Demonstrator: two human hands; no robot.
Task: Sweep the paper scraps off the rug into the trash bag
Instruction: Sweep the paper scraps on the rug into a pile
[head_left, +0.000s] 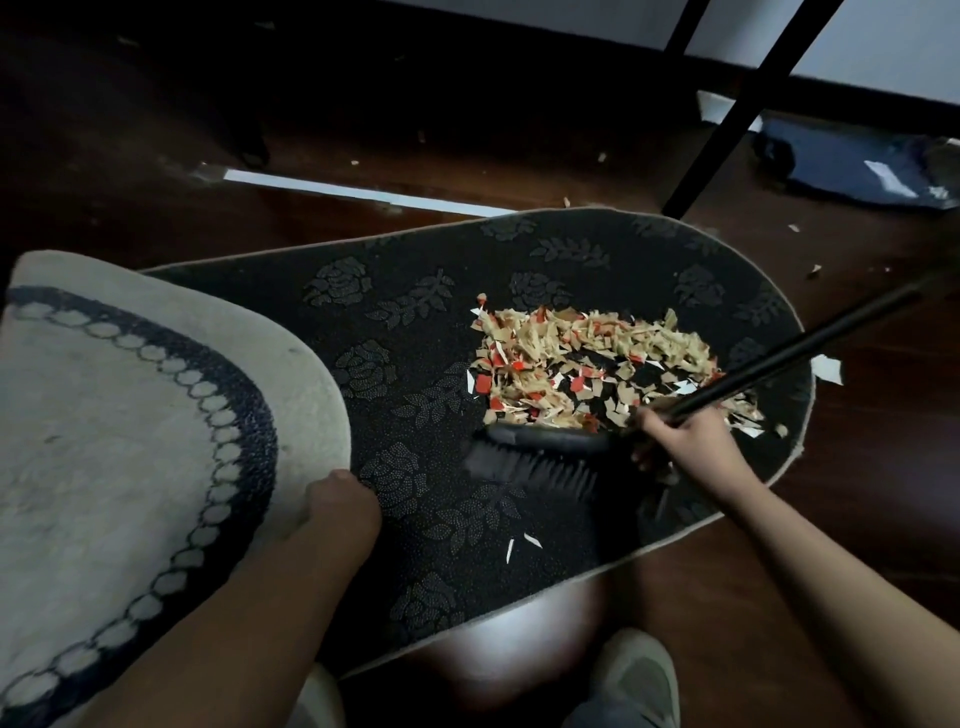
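An oval rug (415, 322) lies on the dark floor with its black dotted backing turned up. My left hand (337, 499) grips the folded-over pale end (130, 426) at its edge. A pile of tan, red and white paper scraps (597, 364) lies on the backing toward the right end. My right hand (685, 436) is closed low on the handle of a black broom (540, 457), whose bristles rest on the rug just in front of the pile. Two white slivers (522, 543) lie apart nearer me. A dark bag (857, 166) lies at the far right.
Black furniture legs (727, 124) cross the upper right, close to the rug's far edge. Stray scraps (826, 369) dot the wooden floor right of the rug. A pale strip (363, 193) lies on the floor behind the rug. My shoes (639, 675) show at the bottom.
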